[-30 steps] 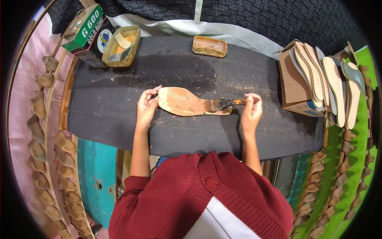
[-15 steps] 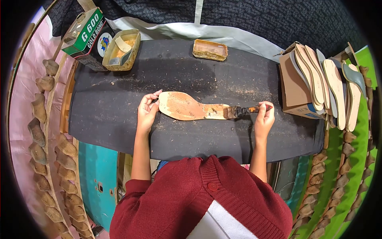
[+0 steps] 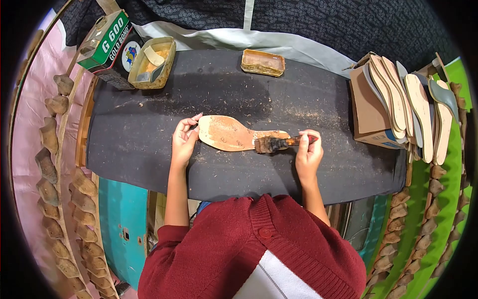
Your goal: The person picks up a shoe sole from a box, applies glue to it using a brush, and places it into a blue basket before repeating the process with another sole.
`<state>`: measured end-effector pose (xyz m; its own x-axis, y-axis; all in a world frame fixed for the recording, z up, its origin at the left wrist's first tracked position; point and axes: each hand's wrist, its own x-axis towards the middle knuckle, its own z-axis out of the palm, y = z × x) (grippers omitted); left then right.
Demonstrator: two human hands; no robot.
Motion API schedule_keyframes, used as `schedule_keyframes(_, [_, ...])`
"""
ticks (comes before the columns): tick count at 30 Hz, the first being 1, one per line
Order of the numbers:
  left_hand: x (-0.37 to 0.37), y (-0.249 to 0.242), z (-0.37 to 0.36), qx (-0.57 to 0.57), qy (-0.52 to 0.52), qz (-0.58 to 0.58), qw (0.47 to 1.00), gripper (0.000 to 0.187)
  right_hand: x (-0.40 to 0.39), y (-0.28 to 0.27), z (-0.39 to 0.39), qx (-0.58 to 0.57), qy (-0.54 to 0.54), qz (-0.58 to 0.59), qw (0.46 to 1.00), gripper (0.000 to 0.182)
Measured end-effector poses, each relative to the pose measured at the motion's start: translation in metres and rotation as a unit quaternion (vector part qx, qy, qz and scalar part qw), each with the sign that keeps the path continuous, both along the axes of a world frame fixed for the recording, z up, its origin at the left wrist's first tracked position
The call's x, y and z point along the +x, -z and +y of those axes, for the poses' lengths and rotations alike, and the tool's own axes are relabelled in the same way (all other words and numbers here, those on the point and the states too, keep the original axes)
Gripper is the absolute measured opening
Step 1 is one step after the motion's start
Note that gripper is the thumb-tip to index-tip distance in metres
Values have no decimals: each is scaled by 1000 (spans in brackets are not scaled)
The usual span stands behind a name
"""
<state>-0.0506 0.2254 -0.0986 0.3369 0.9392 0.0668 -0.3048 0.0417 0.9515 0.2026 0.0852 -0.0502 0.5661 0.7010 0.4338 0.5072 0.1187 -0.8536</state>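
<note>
A tan shoe insole [image 3: 226, 132] lies lengthwise over the table, its wide end to the left and its narrow end to the right. My left hand [image 3: 184, 135] pinches the edge of the wide end between thumb and fingers. In my right hand [image 3: 309, 155] is a paintbrush [image 3: 279, 144] with a dark, crusted handle, gripped near its end. The brush's stiff brown bristles touch the insole around its narrow middle, covering part of it. Brownish patches and bits of debris mark the insole's upper face.
A black-covered table [image 3: 224, 174] carries scattered shavings. At the back left stand a G 600 can [image 3: 107, 50] and a crusted tub [image 3: 167, 65] with scrapers. A shallow container [image 3: 263, 63] sits at the back. On the right, a cardboard box [image 3: 371, 109] holds several insoles [image 3: 418, 112]; shoe lasts [image 3: 47, 164] line side racks.
My right hand has moved left with the paintbrush, from the insole's narrow end to its middle. My left hand and the insole stay nearly in place.
</note>
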Motion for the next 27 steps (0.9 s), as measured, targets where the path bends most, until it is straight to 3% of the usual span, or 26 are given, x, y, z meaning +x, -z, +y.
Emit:
schedule_keyframes(5, [-1, 0, 0, 0, 5, 8, 1000, 15, 19, -7, -11, -5, 42, -51, 998, 11])
schedule_keyframes(11, [2, -2, 0, 1, -8, 10, 1000, 15, 10, -17, -14, -46, 45, -25, 998, 12])
schedule_keyframes(14, [0, 1, 0, 6, -1, 11, 1000, 14, -1, -9, -6, 37, 22, -32, 999, 11])
schedule_keyframes(19, [1, 2, 1, 5, -9, 17, 1000, 13, -15, -6, -7, -37, -28, -11, 999, 10])
schedule_keyframes(27, [0, 2, 1, -4, -1, 30, 1000, 11, 13, -20, -24, -29, 42, -78, 996, 10])
